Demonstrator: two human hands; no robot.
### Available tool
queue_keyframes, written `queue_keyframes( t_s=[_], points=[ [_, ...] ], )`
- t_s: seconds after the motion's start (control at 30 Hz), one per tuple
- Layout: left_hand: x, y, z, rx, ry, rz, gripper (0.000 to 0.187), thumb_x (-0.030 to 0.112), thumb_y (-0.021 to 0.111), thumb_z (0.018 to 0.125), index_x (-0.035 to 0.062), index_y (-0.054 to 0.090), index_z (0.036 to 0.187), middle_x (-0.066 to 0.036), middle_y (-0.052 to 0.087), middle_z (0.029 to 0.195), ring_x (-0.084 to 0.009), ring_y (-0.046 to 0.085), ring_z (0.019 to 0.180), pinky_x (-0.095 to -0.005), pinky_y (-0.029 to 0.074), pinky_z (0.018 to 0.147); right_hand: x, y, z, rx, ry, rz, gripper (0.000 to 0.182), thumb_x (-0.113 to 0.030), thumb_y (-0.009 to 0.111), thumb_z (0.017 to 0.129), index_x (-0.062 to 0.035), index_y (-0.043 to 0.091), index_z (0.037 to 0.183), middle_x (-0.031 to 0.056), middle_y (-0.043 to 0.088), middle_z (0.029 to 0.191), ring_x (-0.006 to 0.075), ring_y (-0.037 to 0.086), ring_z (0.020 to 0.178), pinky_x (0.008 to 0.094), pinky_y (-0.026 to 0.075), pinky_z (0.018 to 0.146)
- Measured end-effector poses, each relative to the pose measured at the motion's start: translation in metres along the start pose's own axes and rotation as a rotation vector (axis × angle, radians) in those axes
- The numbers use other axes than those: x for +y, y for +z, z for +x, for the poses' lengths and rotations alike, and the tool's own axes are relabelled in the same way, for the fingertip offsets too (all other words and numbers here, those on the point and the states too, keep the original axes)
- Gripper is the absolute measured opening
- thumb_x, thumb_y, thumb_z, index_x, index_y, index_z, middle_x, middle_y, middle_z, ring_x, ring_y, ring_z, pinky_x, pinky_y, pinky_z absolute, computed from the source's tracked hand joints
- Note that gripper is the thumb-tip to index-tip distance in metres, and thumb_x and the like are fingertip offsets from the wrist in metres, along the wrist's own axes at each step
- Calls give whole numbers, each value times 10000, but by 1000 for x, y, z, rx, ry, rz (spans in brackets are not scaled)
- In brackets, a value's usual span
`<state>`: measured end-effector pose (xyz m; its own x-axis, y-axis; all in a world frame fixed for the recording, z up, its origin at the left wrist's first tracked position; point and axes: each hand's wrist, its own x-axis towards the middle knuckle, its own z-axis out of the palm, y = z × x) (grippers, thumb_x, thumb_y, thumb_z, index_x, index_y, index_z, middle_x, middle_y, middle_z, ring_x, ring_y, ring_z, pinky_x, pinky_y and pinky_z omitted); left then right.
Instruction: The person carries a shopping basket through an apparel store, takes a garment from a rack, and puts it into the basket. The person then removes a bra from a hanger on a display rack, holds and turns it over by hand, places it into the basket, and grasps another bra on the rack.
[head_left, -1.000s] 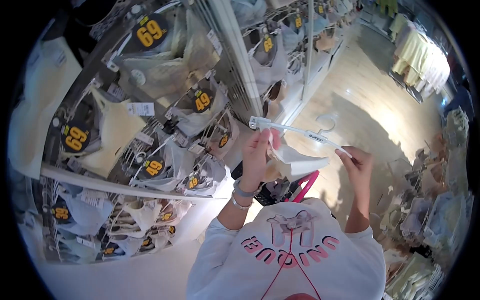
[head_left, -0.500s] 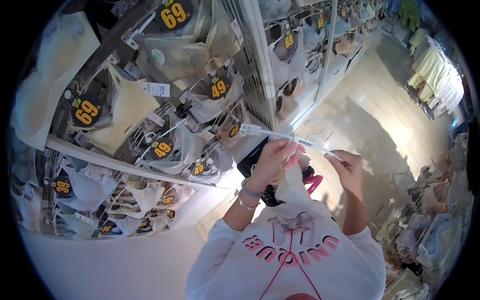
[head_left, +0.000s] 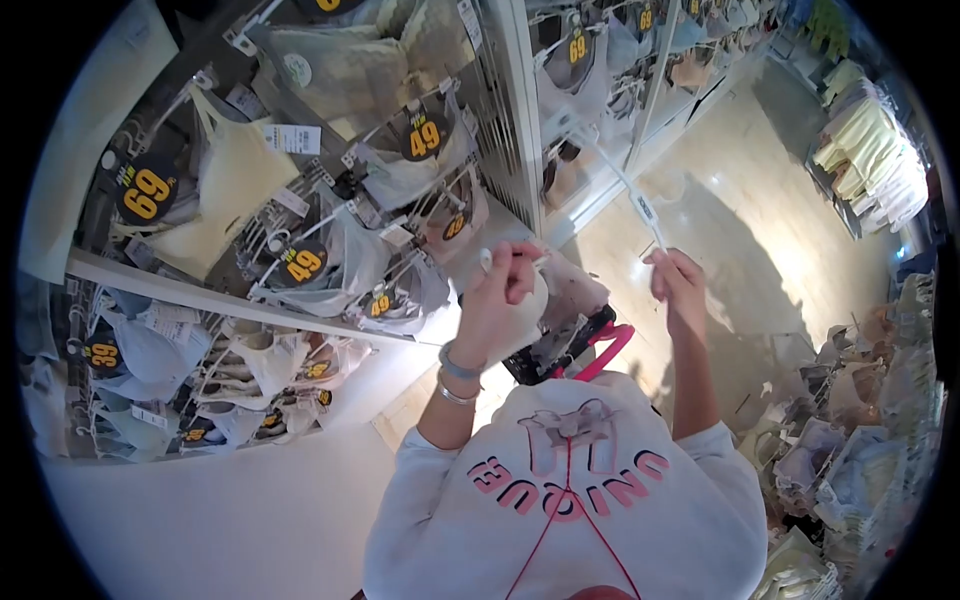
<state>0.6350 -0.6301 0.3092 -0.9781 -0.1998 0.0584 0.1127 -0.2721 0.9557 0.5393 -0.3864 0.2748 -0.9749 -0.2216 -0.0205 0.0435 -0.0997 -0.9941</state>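
Note:
My right hand [head_left: 680, 285] is closed on one end of a white plastic hanger [head_left: 622, 178], which tilts up and to the left over the floor. The hanger carries a small label and no garment. My left hand [head_left: 503, 292] is closed in a fist around part of a pale bra [head_left: 535, 308], whose cup shows beside the fingers. Just beyond and below that hand, greyish-pink lace fabric [head_left: 578, 285] lies over a black basket [head_left: 553, 352] with a pink handle [head_left: 612, 352]. Where the bra ends and the lace begins is hard to make out.
To the left, a wall display [head_left: 230, 312] holds bras on hooks with round price tags. Another rack [head_left: 575, 95] continues beyond the white upright. Hanging bras [head_left: 850, 440] crowd the right side. Pale clothes [head_left: 870, 150] hang at far right, past the tiled floor [head_left: 735, 215].
The hanger, held across both hands before, is now in my right hand alone and swung upward. My left hand has moved left and down with the bra. The view has shifted slightly.

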Motion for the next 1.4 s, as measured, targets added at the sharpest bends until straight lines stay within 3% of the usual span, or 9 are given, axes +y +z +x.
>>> queue_keyframes(
  t_s=[0.13, 0.37, 0.5, 0.63, 0.8, 0.97, 1.07, 1.23, 1.4],
  points=[
    [35, -17, -6, 8, 27, -20, 419, 374, 339, 1029, 23, 550, 939, 59, 310, 558, -44, 266, 489, -215, 205, 461, 71, 27, 35, -82, 78, -1, 346, -324, 572, 942, -66, 570, 711, -3, 537, 611, 71, 486, 592, 228, 365, 562],
    [108, -42, -19, -10, 113, -155, 486, 428, 305, 1024, 25, 558, 924, 38, 354, 530, -56, 291, 476, -220, 220, 458, 161, 109, 50, -534, 125, 177, 288, -152, 685, 861, -74, 514, 1080, 39, 610, 943, 142, 595, 835, 271, 505, 815],
    [128, -57, -27, 154, 221, -188, 461, 418, 312, 1025, 39, 556, 931, 47, 321, 538, -56, 258, 475, -221, 205, 456, 169, 133, 30, -868, 683, 616, 155, -81, 644, 854, -90, 497, 898, 52, 616, 937, 134, 600, 885, 248, 475, 831],
    [143, -83, -50, 261, 305, -167, 442, 406, 319, 1026, 45, 558, 937, 48, 312, 555, -53, 242, 484, -225, 189, 458, 126, 118, 46, -936, 335, -143, 143, -137, 651, 878, -85, 521, 844, 28, 583, 807, 125, 574, 723, 272, 499, 719],
    [125, -62, -80, 503, 322, -124, 477, 417, 318, 1024, 15, 548, 911, 38, 377, 570, -59, 304, 496, -224, 212, 464, 123, 118, 87, -594, 102, 113, 134, -80, 644, 870, -67, 514, 840, 49, 609, 858, 136, 609, 806, 277, 494, 776],
    [65, 10, -106, 139, 211, 133, 554, 462, 261, 1023, -7, 543, 930, 16, 454, 589, -47, 366, 518, -191, 254, 473, 77, 120, 128, -398, -158, 391, 86, -47, 614, 883, -50, 530, 865, 56, 631, 895, 162, 640, 867, 303, 499, 810],
    [46, 18, -92, 128, 202, 59, 553, 467, 250, 1022, 11, 554, 951, 22, 458, 592, -38, 368, 518, -183, 250, 475, 74, 96, 114, -381, -136, 33, 85, -74, 587, 908, -38, 521, 868, 60, 637, 873, 159, 643, 851, 304, 501, 802],
    [12, 5, -79, 93, 73, -39, 553, 456, 227, 1027, 26, 569, 962, 36, 407, 585, -45, 355, 525, -209, 245, 490, 104, 70, 62, -488, 46, -154, 245, -189, 554, 935, -69, 527, 722, -13, 490, 563, 69, 460, 503, 232, 349, 478],
    [10, -13, -95, 207, 28, -52, 518, 432, 270, 1023, 30, 569, 896, 20, 368, 522, -64, 296, 476, -232, 228, 472, 36, 80, 73, -588, -203, -151, 290, -216, 538, 965, -55, 539, 725, -42, 424, 510, 30, 374, 442, 210, 266, 409]
  ],
)
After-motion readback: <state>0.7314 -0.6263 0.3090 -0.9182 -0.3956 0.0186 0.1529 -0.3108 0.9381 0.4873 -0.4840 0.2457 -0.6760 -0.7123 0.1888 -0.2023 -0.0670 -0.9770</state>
